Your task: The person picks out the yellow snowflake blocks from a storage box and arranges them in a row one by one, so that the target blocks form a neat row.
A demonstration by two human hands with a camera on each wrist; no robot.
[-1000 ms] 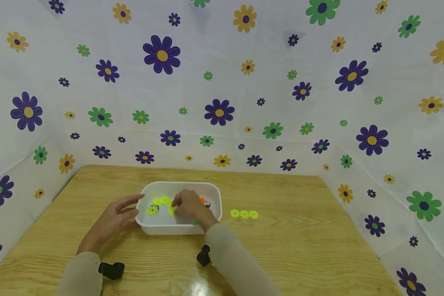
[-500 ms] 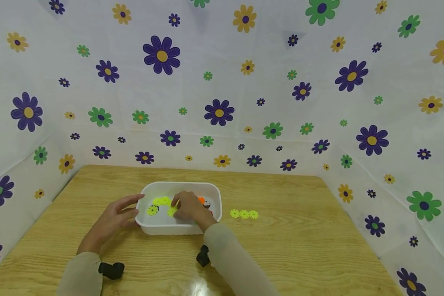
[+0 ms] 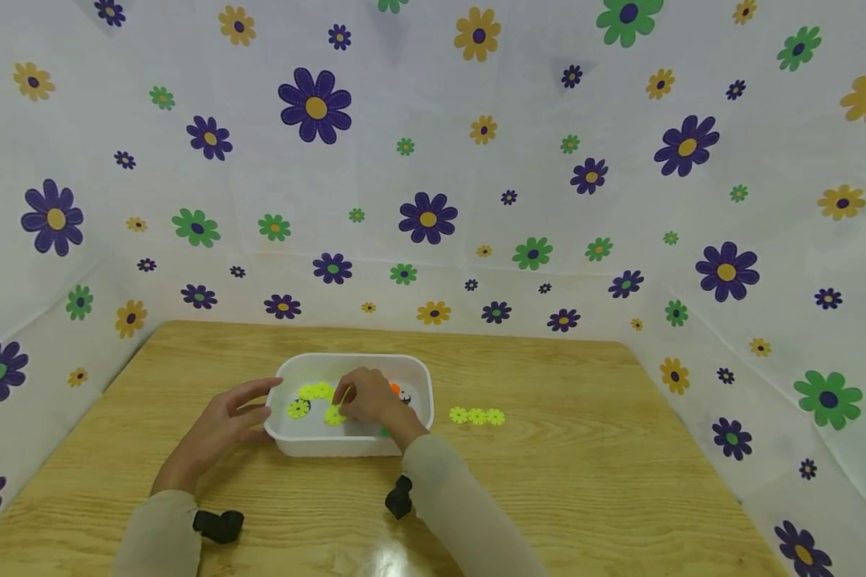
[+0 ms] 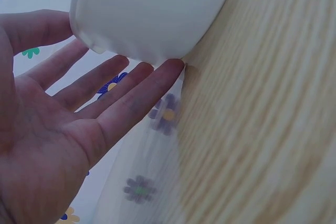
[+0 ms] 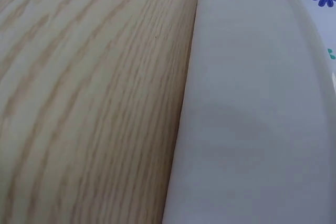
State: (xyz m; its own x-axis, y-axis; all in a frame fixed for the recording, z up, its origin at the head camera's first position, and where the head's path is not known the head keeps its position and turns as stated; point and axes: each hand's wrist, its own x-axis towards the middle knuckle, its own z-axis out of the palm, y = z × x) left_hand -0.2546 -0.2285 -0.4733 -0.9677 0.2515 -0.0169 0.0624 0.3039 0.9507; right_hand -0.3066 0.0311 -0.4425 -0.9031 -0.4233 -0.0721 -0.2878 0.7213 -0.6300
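Observation:
A white plastic tub [image 3: 332, 447] holds several yellow flower-shaped discs, among them a disc [image 3: 298, 409] at its left and another [image 3: 334, 415] just below my right fingertips. My right hand [image 3: 368, 395] reaches into the tub with its fingers curled. It pinches a yellow flower-shaped disc, seen nearly edge-on and partly hidden by the fingers. My left hand [image 3: 224, 417], fingers spread, touches the tub's left end; in the left wrist view its fingertips [image 4: 170, 69] rest against the outer wall. The right wrist view has only the tub's outer side [image 5: 252, 103], the hand being hidden.
On the wooden table [image 3: 584, 481], right of the tub, lies a row of joined yellow discs [image 3: 477, 416]. Orange [image 3: 394, 388], green and dark pieces lie in the tub's right part, partly behind my right hand. White flower-patterned cloth [image 3: 375, 176] surrounds the table.
My right hand shifts slightly within the tub, and the yellow disc below its fingertips shows more fully. The left hand keeps its place at the tub's end.

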